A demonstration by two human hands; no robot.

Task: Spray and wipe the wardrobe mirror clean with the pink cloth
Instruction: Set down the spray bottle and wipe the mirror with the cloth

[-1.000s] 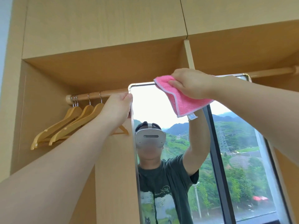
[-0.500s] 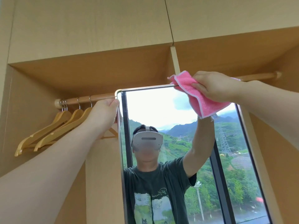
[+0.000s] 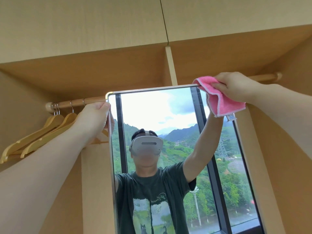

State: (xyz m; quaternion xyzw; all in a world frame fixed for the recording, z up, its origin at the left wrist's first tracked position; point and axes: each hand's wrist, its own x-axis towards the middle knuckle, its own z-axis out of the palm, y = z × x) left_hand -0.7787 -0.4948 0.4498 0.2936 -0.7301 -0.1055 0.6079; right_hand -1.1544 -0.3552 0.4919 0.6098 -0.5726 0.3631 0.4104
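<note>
The tall wardrobe mirror (image 3: 168, 115), framed in metal, stands in front of me and reflects a person, a window and green hills. My right hand (image 3: 234, 86) grips the pink cloth (image 3: 221, 103) and holds it against the mirror's top right corner, the cloth folded over the frame edge there. My left hand (image 3: 94, 117) grips the mirror's left edge just below its top left corner. No spray bottle is in view.
A wooden rail (image 3: 76, 103) in the left wardrobe bay carries several wooden hangers (image 3: 43, 134) right behind my left forearm. Another rail end (image 3: 268, 76) shows behind my right hand. A vertical divider (image 3: 170, 65) and wooden cabinet fronts (image 3: 84, 22) are above.
My right hand has carried the pink cloth rightward along the mirror's top edge to the top right corner. My left hand stays on the left edge; the view has shifted.
</note>
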